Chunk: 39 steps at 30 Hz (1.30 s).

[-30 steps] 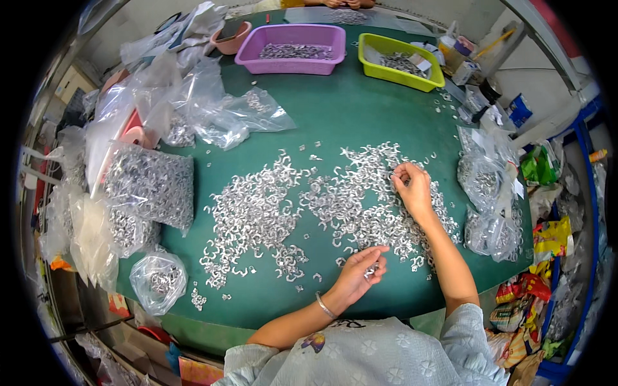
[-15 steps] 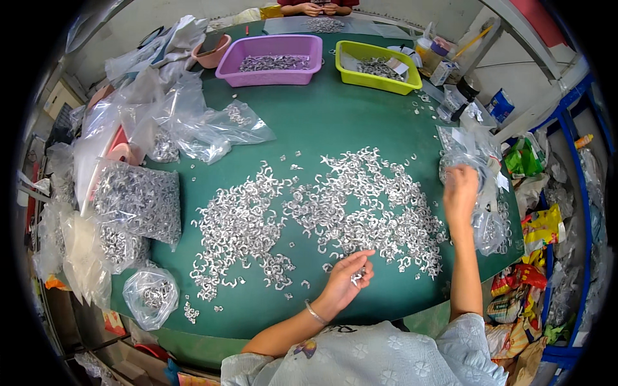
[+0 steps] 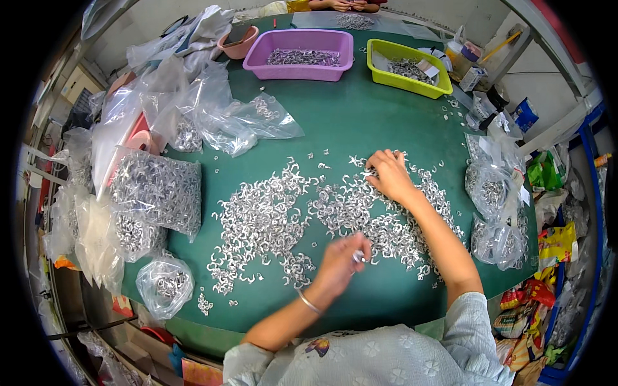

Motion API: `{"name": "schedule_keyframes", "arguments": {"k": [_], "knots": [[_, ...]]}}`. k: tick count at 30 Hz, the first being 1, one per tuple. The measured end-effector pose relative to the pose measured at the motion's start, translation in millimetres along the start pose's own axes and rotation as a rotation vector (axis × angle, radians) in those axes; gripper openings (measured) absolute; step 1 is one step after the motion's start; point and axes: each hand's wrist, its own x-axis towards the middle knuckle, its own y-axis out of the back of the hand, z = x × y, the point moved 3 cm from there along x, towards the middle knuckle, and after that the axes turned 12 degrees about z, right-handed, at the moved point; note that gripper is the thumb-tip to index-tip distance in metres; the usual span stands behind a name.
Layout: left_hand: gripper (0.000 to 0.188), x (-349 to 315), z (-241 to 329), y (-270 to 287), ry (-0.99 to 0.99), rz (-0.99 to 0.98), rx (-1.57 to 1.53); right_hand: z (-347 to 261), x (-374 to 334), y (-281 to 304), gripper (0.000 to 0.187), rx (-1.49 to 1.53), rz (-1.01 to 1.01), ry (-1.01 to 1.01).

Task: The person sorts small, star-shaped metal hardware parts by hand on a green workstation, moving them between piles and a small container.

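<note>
My left hand (image 3: 343,262), slightly blurred, is closed around small silvery metal pieces (image 3: 358,256) over the near edge of the right-hand heap. Curled fingers of my right hand (image 3: 390,175) rest at the far part of that heap (image 3: 386,238); whatever lies under its fingertips is hidden. This heap consists of many small curved, C-shaped metal pieces. To its left spreads a second heap (image 3: 257,219) of similar pieces, almost touching the first. A few smaller bits (image 3: 204,305) lie at the near left.
Filled clear bags (image 3: 161,193) and an open bag (image 3: 165,287) line the left side. More bags (image 3: 492,186) lie at the right edge. A purple basin (image 3: 299,72) and a yellow-green basin (image 3: 405,82) hold metal parts at the back. Another person's hands (image 3: 351,5) are at the far end.
My right hand has moved left from the bags at the right edge onto the right-hand heap. My left hand still holds its pieces, and the whole view has shifted slightly.
</note>
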Motion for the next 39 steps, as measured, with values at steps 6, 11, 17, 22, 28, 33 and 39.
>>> {"name": "schedule_keyframes", "arguments": {"k": [6, 11, 17, 22, 28, 33, 39], "knots": [[0.025, 124, 133, -3, -0.989, 0.164, 0.938, -9, 11, 11, 0.022, 0.205, 0.016, -0.064], [0.034, 166, 141, -33, -0.986, 0.245, 1.372, 11, -13, 34, 0.016, 0.377, 0.172, -0.320], [0.031, 171, 128, -32, -0.922, 0.156, 1.399, 13, -40, 62, 0.009, 0.093, 0.293, -0.138], [0.027, 162, 122, -16, -1.073, 0.132, 1.161, 9, -49, 52, 0.023, 0.535, 0.242, -0.399], [0.026, 98, 117, -10, -0.385, -0.079, 0.233, -21, -66, 43, 0.031, 1.194, 0.118, -0.582], [0.034, 19, 53, 18, 0.162, -0.250, -0.330, -79, -67, 56, 0.028, 1.356, -0.066, -0.525], [0.028, 2, 23, 45, 0.068, -0.087, -0.392, -111, -15, 31, 0.021, 0.902, -0.197, -0.220]]}}
